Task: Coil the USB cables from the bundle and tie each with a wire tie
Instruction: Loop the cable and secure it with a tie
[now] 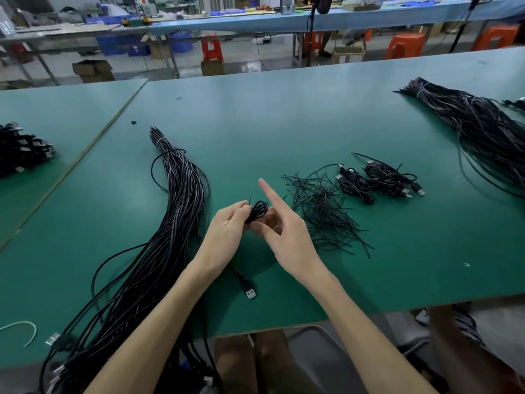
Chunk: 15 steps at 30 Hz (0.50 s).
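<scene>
My left hand (pixel 227 231) grips a small coiled black USB cable (pixel 258 211) above the green table (pixel 284 123), and a thin wire tie end sticks up beside it. My right hand (pixel 292 240) meets the coil from the right, its index finger pointing straight up and its other fingers curled under the coil. The cable's USB plug (pixel 250 292) lies on the table below my left wrist. The long black cable bundle (pixel 176 209) stretches along my left. A loose pile of black wire ties (pixel 321 211) lies to the right of my hands.
Several tied coils (pixel 380 180) lie beyond the wire ties. A second big bundle (pixel 483 129) fills the far right. More black cables (pixel 22 152) sit on the left table. A white tie scrap (pixel 25 328) lies near the front left edge.
</scene>
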Each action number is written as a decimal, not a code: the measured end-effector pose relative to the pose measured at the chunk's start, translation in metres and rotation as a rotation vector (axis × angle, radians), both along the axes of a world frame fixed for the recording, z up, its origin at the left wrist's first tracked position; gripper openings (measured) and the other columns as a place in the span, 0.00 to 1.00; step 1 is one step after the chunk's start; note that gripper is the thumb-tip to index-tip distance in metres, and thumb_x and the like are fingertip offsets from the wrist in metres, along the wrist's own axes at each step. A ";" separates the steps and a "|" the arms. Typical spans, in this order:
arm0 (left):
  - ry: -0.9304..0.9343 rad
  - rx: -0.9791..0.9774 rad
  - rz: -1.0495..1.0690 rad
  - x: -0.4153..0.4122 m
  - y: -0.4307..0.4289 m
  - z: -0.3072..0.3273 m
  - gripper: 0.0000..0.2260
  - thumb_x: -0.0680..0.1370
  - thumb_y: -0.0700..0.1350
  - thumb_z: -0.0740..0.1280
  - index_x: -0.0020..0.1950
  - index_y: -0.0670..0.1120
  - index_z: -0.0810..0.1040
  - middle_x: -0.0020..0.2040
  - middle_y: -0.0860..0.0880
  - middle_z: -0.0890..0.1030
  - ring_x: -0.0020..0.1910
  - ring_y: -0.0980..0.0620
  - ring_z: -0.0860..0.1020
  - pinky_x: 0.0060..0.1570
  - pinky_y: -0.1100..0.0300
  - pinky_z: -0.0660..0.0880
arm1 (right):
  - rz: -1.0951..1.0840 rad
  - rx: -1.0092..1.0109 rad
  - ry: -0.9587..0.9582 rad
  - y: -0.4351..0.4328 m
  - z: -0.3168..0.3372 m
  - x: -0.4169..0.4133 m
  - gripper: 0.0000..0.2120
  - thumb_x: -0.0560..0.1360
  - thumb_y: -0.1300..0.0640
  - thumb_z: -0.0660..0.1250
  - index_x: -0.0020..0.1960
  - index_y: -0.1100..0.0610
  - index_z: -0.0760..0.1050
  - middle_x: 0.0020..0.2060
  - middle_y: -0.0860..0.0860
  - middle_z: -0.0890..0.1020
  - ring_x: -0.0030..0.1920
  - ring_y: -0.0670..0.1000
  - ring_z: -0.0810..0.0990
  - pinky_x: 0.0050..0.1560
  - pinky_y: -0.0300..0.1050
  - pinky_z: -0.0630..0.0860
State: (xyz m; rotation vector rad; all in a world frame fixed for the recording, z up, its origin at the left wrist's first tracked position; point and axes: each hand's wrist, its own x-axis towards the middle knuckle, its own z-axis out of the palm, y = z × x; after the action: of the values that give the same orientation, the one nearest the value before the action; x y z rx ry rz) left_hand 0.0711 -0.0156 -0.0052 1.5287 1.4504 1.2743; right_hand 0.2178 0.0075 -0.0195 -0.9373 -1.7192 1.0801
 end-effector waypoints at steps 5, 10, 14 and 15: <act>0.221 0.080 -0.022 -0.004 -0.006 0.001 0.16 0.82 0.47 0.56 0.38 0.40 0.70 0.33 0.44 0.72 0.34 0.50 0.68 0.36 0.50 0.66 | 0.086 -0.056 0.006 -0.002 0.003 0.002 0.29 0.77 0.76 0.63 0.72 0.53 0.75 0.57 0.50 0.84 0.56 0.43 0.84 0.63 0.40 0.78; 0.200 0.097 0.008 -0.002 -0.006 0.004 0.17 0.83 0.48 0.57 0.38 0.39 0.66 0.33 0.52 0.66 0.33 0.55 0.64 0.35 0.56 0.61 | 0.021 -0.038 -0.020 -0.003 0.002 0.001 0.08 0.80 0.61 0.70 0.59 0.56 0.82 0.49 0.47 0.86 0.50 0.45 0.84 0.55 0.41 0.80; 0.141 0.086 0.020 -0.002 -0.005 0.003 0.19 0.86 0.48 0.57 0.40 0.37 0.65 0.35 0.48 0.66 0.36 0.49 0.64 0.39 0.43 0.64 | -0.128 0.171 -0.193 -0.005 -0.001 -0.004 0.07 0.81 0.52 0.70 0.50 0.57 0.81 0.41 0.45 0.77 0.40 0.46 0.76 0.44 0.37 0.72; 0.131 0.080 0.019 -0.002 -0.005 0.002 0.19 0.86 0.48 0.57 0.41 0.36 0.66 0.36 0.48 0.67 0.37 0.48 0.64 0.40 0.41 0.66 | -0.163 0.218 -0.232 -0.005 -0.002 -0.005 0.08 0.81 0.52 0.70 0.51 0.57 0.81 0.43 0.45 0.74 0.41 0.46 0.74 0.44 0.35 0.71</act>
State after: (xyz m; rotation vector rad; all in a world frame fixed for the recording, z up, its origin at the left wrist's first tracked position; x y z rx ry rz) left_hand 0.0688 -0.0202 -0.0030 1.6828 1.5155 1.2778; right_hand 0.2128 0.0023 -0.0212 -1.0731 -1.8676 0.6837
